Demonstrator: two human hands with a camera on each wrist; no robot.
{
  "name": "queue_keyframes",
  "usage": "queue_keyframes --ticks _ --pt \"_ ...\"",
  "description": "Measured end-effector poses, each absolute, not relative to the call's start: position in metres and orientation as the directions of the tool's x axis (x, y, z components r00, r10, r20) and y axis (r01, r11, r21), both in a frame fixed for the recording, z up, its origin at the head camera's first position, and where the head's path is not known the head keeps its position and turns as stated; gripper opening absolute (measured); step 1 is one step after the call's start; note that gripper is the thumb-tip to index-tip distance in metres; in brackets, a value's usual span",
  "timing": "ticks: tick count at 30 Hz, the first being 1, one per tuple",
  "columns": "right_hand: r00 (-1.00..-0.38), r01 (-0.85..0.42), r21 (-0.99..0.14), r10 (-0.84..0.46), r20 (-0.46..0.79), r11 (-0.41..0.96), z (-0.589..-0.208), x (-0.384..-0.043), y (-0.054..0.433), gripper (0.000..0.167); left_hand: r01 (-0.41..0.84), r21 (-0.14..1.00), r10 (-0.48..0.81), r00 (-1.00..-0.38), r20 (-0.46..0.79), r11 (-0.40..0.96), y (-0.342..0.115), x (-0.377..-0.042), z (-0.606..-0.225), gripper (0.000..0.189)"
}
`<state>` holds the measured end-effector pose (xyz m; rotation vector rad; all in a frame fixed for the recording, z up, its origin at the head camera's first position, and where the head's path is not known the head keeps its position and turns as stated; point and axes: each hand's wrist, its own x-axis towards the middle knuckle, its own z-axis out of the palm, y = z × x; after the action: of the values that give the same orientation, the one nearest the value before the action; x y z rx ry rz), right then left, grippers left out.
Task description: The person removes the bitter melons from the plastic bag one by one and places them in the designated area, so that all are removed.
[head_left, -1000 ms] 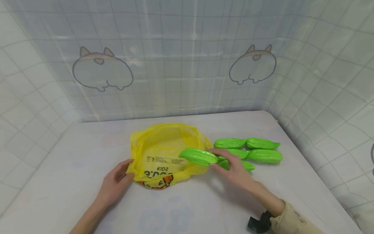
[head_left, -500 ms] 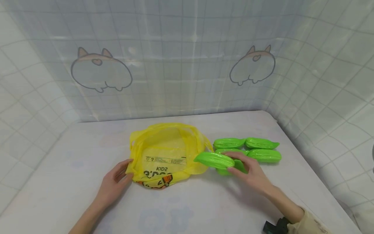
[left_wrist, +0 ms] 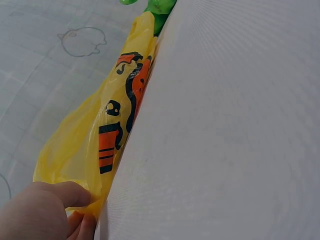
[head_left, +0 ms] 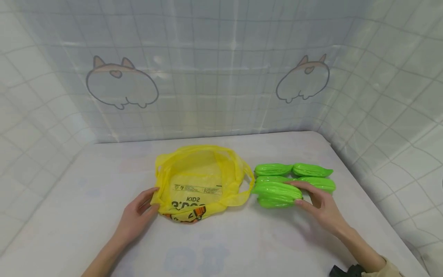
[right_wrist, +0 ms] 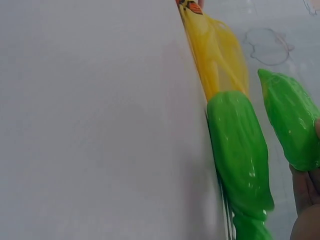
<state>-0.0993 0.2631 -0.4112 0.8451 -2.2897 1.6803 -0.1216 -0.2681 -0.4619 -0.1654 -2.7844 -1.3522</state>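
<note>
My left hand (head_left: 136, 215) pinches the left edge of a yellow plastic bag (head_left: 162, 196), whose mouth gapes toward the head camera. In the left wrist view, thumb and fingers grip the bag's printed side (left_wrist: 112, 145). My right hand (head_left: 323, 209) holds a glossy green ridged gourd (head_left: 275, 189) by its right end, thumb below and fingers above. The right wrist view shows this held gourd (right_wrist: 292, 120) raised beside another gourd (right_wrist: 240, 150) lying on the table. In the head view the held gourd overlaps that lower one (head_left: 277, 204).
More green gourds lie behind in two rows, including a back left gourd (head_left: 272, 169), a back right gourd (head_left: 311, 170) and one nearer the right (head_left: 320, 184). A handle loop (head_left: 247, 188) of the bag reaches beside them. A tiled curtain (head_left: 214, 77) borders the white table (head_left: 221, 254).
My right hand has carried the held gourd rightward, from over the bag's right edge to above the near gourds. The left hand has stayed at the bag's edge.
</note>
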Motion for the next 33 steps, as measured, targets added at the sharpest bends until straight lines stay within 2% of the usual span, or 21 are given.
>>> queue_keyframes --ticks 6,10,14,21,33 --pt "-0.805 -0.567 -0.811 -0.307 0.508 0.144 -0.414 -0.095 0.284 0.05 0.093 0.777 0.071 -0.996 0.062 0.623 -0.268 -0.121 -0.457 0.053" --pt "-0.849 -0.508 -0.845 -0.261 0.459 0.166 -0.416 -0.09 0.298 0.048 0.08 0.778 0.066 -0.997 0.05 0.623 -0.268 -0.122 -0.456 0.053" --pt "-0.858 -0.496 -0.853 -0.24 0.454 0.161 -0.418 -0.088 0.312 0.046 0.073 0.781 0.065 -0.997 0.041 0.621 -0.267 -0.122 -0.457 0.053" --pt "-0.822 -0.54 -0.84 -0.251 0.512 0.052 -0.421 -0.087 0.334 0.044 0.067 0.78 0.06 -0.997 0.038 0.622 -0.267 -0.122 -0.458 0.053" --pt "-0.874 -0.46 -0.883 -0.221 0.433 0.09 -0.429 -0.086 0.383 0.04 0.088 0.786 0.074 -0.996 0.054 0.612 -0.267 -0.122 -0.461 0.053"
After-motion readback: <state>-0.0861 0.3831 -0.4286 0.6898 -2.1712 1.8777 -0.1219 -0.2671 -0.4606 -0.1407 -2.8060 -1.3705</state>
